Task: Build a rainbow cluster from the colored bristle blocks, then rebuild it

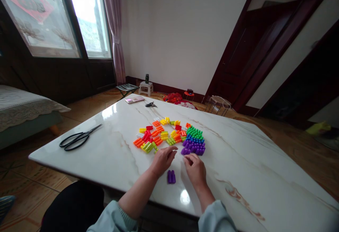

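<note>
In the head view, the only one, a pair of hands works over a pale, marble-patterned desk (pixel 235 165). The left hand (pixel 164 160) reaches in just in front of the scattered pieces, fingers bent and its grip loosely parted. The right hand (pixel 196 170) is just in front of the purple pieces (pixel 194 148), thumb and fingers drawn together; whether that grip pinches anything cannot be told.

The purple pieces sit packed in a cluster with a blue band (pixel 195 139) behind them and green pieces (pixel 194 132) behind that. To the left of this cluster lie orange, yellow, red and lime pieces (pixel 159 133), spread in small joined groups. A separate purple piece (pixel 171 177) lies between the two forearms, near the desk's front edge.

Black-handled scissors (pixel 85 134) lie at the left of the desk, blades pointing away from the person. At the far end are a phone (pixel 134 99) and, near it, a small dark object (pixel 150 104). Beyond the desk, a dark jar (pixel 147 78) stands on a white stool (pixel 145 88), beside a folding stool (pixel 128 87).
</note>
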The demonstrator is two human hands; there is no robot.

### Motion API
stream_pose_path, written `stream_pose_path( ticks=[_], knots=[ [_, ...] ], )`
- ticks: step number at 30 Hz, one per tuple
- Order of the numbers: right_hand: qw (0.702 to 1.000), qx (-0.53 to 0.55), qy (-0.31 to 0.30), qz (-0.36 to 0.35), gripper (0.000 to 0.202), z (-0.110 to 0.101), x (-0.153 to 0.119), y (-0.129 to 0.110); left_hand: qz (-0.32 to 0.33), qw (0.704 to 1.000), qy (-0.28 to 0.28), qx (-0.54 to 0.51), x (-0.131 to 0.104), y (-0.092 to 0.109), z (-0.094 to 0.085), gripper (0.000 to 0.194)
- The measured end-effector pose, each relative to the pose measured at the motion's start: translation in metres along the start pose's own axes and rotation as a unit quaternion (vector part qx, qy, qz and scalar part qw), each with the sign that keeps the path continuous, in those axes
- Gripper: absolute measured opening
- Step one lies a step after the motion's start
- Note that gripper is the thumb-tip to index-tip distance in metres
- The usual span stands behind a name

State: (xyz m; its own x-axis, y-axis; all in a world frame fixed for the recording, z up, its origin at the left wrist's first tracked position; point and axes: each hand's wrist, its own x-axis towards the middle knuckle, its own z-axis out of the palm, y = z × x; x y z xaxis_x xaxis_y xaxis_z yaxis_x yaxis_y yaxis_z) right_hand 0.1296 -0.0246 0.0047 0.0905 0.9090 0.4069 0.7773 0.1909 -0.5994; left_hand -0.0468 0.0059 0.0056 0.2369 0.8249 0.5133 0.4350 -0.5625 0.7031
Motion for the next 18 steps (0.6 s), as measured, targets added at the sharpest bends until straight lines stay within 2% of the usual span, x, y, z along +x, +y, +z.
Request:
stream_pose_path(
  ticks=[5,14,18],
  knots=[
    [0.998,0.029,-0.039,-0.029,0.026,0.004,0.003,-0.003,-0.002,1.000,-0.003,-0.001,0.000,-0.001,0.000,0.021],
    [0.998,0.046,-0.046,-0.013,0.035,0.012,0.019,0.007,-0.009,1.000,-0.006,0.000,0.001,-0.003,0.001,0.023],
    [0.995,0.084,-0.048,-0.023,0.030,0.007,0.011,-0.005,-0.015,1.000,-0.002,-0.001,0.001,-0.003,0.001,0.023]
  ],
)
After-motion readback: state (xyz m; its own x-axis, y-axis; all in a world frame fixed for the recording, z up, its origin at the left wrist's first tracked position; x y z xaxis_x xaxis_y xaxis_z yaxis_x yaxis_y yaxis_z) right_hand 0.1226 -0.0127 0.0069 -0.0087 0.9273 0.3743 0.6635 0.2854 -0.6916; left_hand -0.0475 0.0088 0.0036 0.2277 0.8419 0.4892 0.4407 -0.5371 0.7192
